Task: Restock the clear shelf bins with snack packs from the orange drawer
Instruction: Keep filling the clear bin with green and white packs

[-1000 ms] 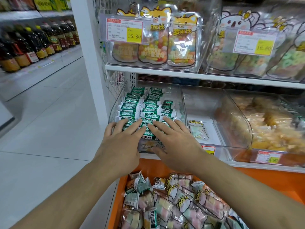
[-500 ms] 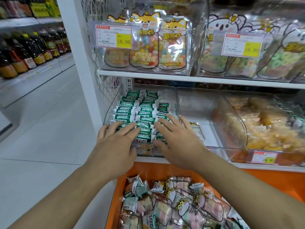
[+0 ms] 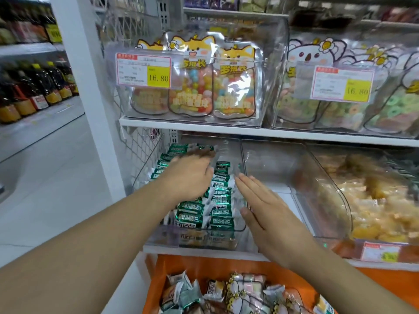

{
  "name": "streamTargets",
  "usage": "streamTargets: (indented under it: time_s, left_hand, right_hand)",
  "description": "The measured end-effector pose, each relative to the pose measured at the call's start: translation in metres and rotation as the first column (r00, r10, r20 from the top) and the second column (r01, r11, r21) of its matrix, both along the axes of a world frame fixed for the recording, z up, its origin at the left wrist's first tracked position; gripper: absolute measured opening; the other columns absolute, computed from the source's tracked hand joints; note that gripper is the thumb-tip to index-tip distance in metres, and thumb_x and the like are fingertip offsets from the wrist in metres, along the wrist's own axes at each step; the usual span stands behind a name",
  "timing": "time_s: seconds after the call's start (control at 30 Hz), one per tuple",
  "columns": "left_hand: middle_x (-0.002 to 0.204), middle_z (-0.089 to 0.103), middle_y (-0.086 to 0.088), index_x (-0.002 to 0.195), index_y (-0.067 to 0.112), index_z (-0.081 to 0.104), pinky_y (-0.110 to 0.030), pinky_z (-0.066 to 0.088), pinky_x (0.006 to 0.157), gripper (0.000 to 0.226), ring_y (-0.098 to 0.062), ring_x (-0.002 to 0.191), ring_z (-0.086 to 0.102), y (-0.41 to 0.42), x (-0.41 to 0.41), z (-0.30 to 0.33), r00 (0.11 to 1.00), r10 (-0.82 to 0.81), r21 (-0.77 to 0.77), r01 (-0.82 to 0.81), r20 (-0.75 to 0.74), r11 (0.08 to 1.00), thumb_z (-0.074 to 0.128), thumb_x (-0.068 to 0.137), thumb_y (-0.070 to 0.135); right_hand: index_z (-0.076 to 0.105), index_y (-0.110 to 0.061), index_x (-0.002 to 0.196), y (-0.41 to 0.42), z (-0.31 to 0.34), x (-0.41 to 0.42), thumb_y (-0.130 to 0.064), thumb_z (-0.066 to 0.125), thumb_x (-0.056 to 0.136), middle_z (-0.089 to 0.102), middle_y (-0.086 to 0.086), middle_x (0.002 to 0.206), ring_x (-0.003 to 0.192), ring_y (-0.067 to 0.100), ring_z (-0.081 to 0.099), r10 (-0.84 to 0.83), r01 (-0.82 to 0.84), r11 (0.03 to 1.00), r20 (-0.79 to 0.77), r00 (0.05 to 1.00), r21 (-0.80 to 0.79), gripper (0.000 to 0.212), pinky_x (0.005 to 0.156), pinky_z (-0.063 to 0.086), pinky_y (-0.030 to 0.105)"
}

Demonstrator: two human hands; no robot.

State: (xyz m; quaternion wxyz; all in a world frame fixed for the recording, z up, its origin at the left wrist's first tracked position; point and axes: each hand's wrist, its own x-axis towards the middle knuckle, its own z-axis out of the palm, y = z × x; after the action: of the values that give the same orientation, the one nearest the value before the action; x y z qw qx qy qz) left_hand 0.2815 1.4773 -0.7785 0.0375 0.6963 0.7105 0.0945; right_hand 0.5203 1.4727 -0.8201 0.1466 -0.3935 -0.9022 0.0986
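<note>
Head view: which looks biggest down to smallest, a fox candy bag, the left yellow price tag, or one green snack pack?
1. Fox candy bag
2. Left yellow price tag
3. Green snack pack; it sits nearer the camera and still looks smallest.

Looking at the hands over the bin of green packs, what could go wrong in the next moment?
1. The left hand lies flat on the rows of green packs; a rough sweep could push the neat rows out of line.
2. The right hand is close to the clear bin wall; a bump might shift the bin on the shelf.
3. The orange drawer stands open below; a pack knocked out could mix with its assorted snacks.
</note>
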Motion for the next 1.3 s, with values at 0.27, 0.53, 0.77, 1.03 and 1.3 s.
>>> streamTargets:
  time_s: [0.27,0.53,0.77,1.03,1.3]
  left_hand:
    - [0.174,-0.004,0.013,0.167,0.037,0.000,-0.048,0.003,0.128,0.062,-0.019,0.162,-0.003,0.069,-0.009,-0.020,0.998,0.050,-0.181,-0.057,-0.045,0.982,0.017,0.109,0.054]
    - [0.175,-0.001,0.011,0.167,0.030,-0.002,-0.054,0.007,0.129,0.065,-0.020,0.162,-0.001,0.067,-0.018,-0.025,0.987,0.093,-0.205,-0.118,-0.129,0.972,0.004,0.107,0.055]
    - [0.175,-0.002,0.007,0.163,0.046,-0.008,-0.054,0.006,0.129,0.065,-0.030,0.162,0.001,0.067,-0.014,-0.019,0.993,0.084,-0.187,-0.098,-0.085,0.977,0.013,0.103,0.061]
    - [0.174,-0.013,0.009,0.165,0.043,0.009,-0.051,0.001,0.128,0.067,-0.027,0.161,-0.006,0.073,-0.008,-0.018,0.992,0.084,-0.219,-0.104,-0.096,0.970,0.021,0.103,0.066]
    - [0.174,-0.009,0.013,0.166,0.040,0.007,-0.053,0.003,0.129,0.065,-0.019,0.162,-0.003,0.076,-0.021,-0.024,0.988,0.092,-0.222,-0.118,-0.123,0.968,0.018,0.104,0.055]
  right_hand:
    - [0.000,-0.048,0.165,0.006,-0.002,0.002,-0.043,0.033,0.111,-0.011,-0.039,0.166,0.152,-0.013,-0.017,0.014,-0.014,1.000,0.003,1.000,-0.021,0.063,0.127,-0.004,0.024]
    - [0.007,-0.047,0.165,0.007,-0.005,0.002,-0.040,0.037,0.111,-0.005,-0.038,0.167,0.153,-0.013,-0.010,0.029,-0.030,0.999,-0.031,0.999,-0.022,0.062,0.131,0.006,0.028]
    - [0.006,-0.049,0.165,0.005,-0.004,0.001,-0.040,0.037,0.112,-0.006,-0.040,0.166,0.153,-0.014,-0.011,0.024,-0.025,0.999,-0.039,0.999,-0.027,0.062,0.131,0.011,0.032]
    - [0.008,-0.048,0.165,0.003,-0.002,0.001,-0.041,0.038,0.111,-0.005,-0.041,0.165,0.152,-0.014,-0.010,0.018,-0.019,1.000,-0.032,0.999,-0.017,0.062,0.130,0.013,0.029]
    - [0.011,-0.048,0.165,0.005,-0.002,0.005,-0.051,0.032,0.110,0.000,-0.039,0.167,0.154,-0.010,-0.011,-0.015,0.014,0.999,0.017,1.000,0.042,0.058,0.131,0.011,0.033]
